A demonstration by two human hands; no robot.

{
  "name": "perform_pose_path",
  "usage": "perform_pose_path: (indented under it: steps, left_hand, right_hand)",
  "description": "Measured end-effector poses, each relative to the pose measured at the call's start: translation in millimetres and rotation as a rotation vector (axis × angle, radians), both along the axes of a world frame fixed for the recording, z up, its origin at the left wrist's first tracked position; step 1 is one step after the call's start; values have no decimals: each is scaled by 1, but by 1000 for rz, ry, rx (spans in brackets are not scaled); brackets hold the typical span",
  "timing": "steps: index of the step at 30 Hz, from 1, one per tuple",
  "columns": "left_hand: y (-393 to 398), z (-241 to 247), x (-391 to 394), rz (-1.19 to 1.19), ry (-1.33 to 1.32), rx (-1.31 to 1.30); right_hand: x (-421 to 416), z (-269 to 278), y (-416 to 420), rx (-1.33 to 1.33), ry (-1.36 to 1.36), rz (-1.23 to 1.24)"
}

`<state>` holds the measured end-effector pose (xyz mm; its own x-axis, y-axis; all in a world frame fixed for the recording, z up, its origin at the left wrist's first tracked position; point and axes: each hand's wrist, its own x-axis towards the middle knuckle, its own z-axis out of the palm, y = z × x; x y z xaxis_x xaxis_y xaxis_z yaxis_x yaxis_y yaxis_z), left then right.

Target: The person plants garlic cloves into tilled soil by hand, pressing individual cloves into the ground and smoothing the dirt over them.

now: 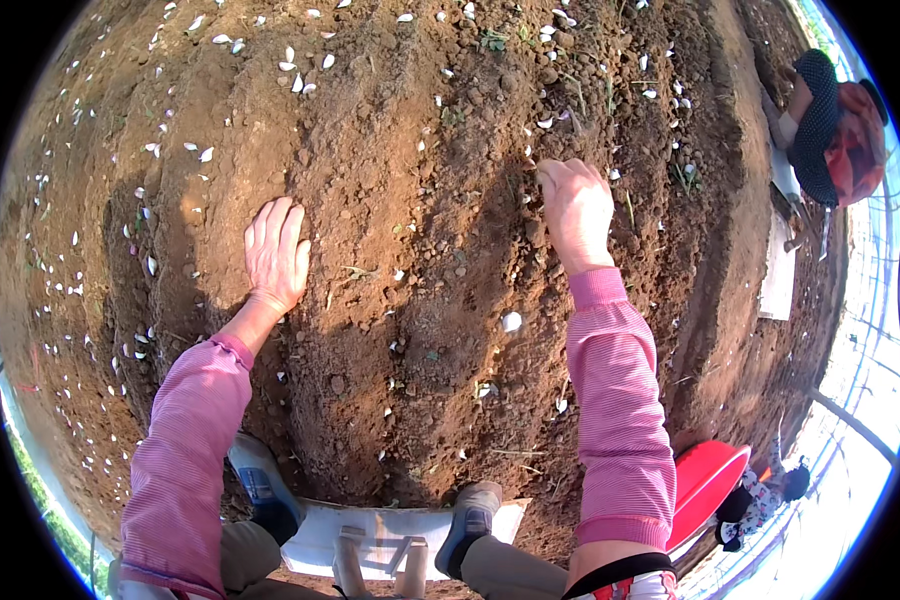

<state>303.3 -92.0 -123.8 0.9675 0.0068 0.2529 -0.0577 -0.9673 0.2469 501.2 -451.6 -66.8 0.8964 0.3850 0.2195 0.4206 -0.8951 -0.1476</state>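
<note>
My left hand (276, 259) lies palm down on the brown soil, its fingers stretched forward and slightly apart, with nothing in it. To the right, my right hand (576, 210) reaches down to a furrow, fingertips bent together near the soil; a small brownish thing shows at their tips, but whether it is held is hidden. White garlic cloves (544, 123) lie scattered in rows over the soil, one just beyond my right hand. A rounder white piece (511, 322) rests on the ground between my forearms. Pink striped sleeves cover both forearms.
My shoes stand by a white board (405, 517) with a small wooden stool (381, 559) on it. A red plastic basin (709, 484) is at the lower right. One person (817, 127) works at the upper right beside another white board (778, 270); another person (765, 499) is at the lower right.
</note>
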Motion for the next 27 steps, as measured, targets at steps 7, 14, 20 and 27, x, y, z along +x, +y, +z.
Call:
perform_pose_path:
  steps: [7,14,20,27]
  left_hand:
    - [1,0,0,-4,11,-11]
    - [3,1,-1,6,34,-30]
    - [0,1,-2,32,49,-46]
    - [1,0,0,35,45,-44]
  right_hand:
    - [43,13,50,-378,311,-122]
    - [53,10,51,-284,316,-103]
    - [50,27,71,-513,470,-135]
    - [65,29,47,-23,564,-297]
